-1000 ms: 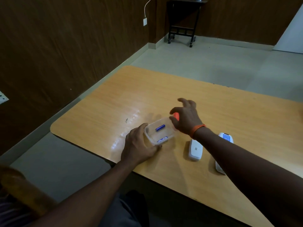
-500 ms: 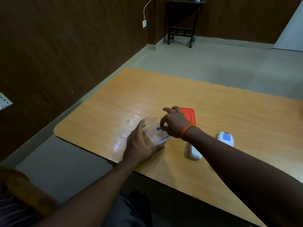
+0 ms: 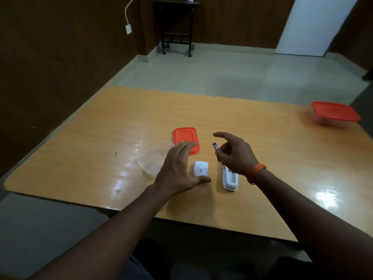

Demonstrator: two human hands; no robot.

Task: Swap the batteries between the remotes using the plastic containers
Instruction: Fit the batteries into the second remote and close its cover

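Observation:
My right hand [image 3: 235, 156] holds a small blue battery [image 3: 215, 146] pinched upright above the table. Under that hand lies a white remote [image 3: 230, 179] with its battery bay showing. A second white remote [image 3: 200, 168] lies just left of it. My left hand [image 3: 177, 170] hovers open beside that remote, fingers spread, thumb near its lower end. A clear plastic container [image 3: 152, 159] sits open to the left, and its orange lid [image 3: 185, 138] lies flat behind my left hand.
A second clear container with an orange lid on it [image 3: 335, 114] stands at the table's far right. The wooden table [image 3: 101, 138] has a rounded near-left corner. A black wheeled stand [image 3: 176, 27] is by the back wall.
My right hand has lifted a battery out of the clear container and moved right over the remotes. My left hand let go of the container and shifted toward the left remote.

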